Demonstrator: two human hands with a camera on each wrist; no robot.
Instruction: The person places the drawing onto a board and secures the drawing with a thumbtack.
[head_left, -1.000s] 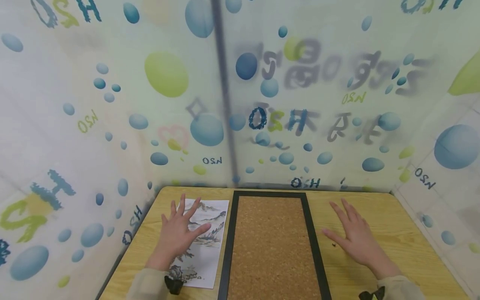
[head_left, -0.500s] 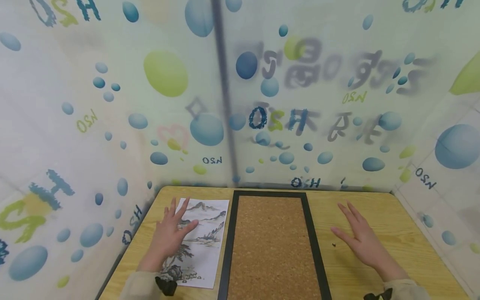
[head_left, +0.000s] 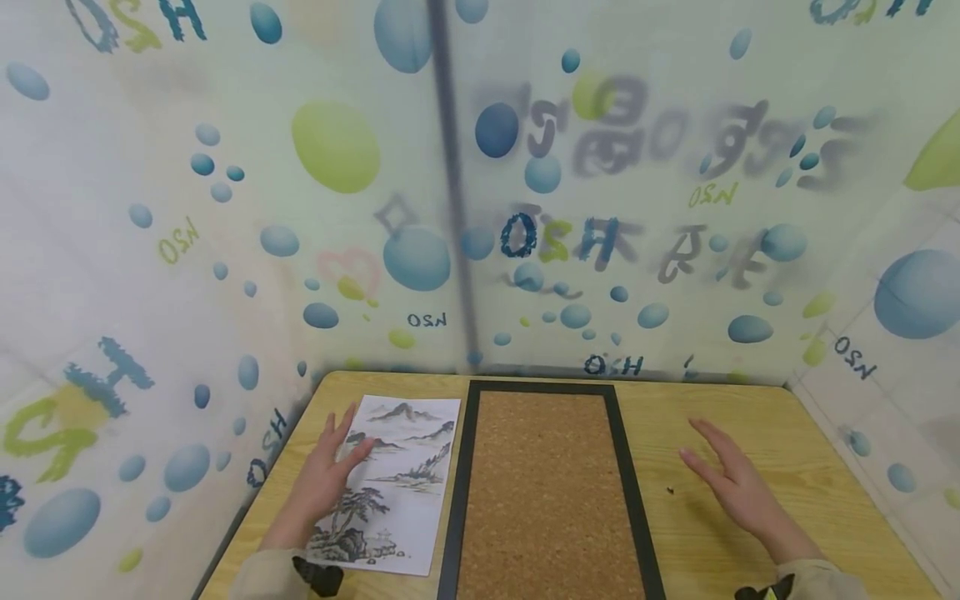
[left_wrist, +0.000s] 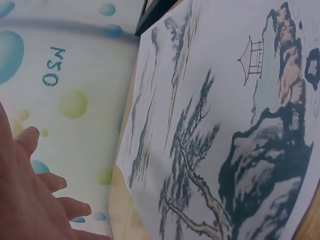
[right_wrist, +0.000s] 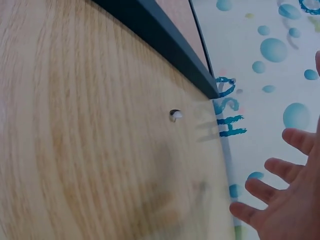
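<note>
On the left of the wooden table lies a sheet of paper (head_left: 416, 525) printed with an ink landscape of mountains, trees and a pavilion. My left hand (head_left: 322, 479) hovers over its left edge, fingers spread, holding nothing. The sheet fills much of the left wrist view, with the fingers (left_wrist: 42, 200) at its lower left. A cork board (head_left: 547, 483) in a black frame lies in the middle, between my hands. My right hand (head_left: 742, 492) hangs above the table right of the board, its fingers extended and nothing in them.
A tiny dark speck or hole (right_wrist: 175, 115) shows in the wooden tabletop (head_left: 810, 450) right of the board. Behind and at both sides stand fabric walls (head_left: 637, 167) patterned with blue and green dots and lettering.
My left hand has drifted left and slightly down, uncovering more of the landscape sheet. My right hand has moved right and down, away from the board. Sheet and board have stayed put.
</note>
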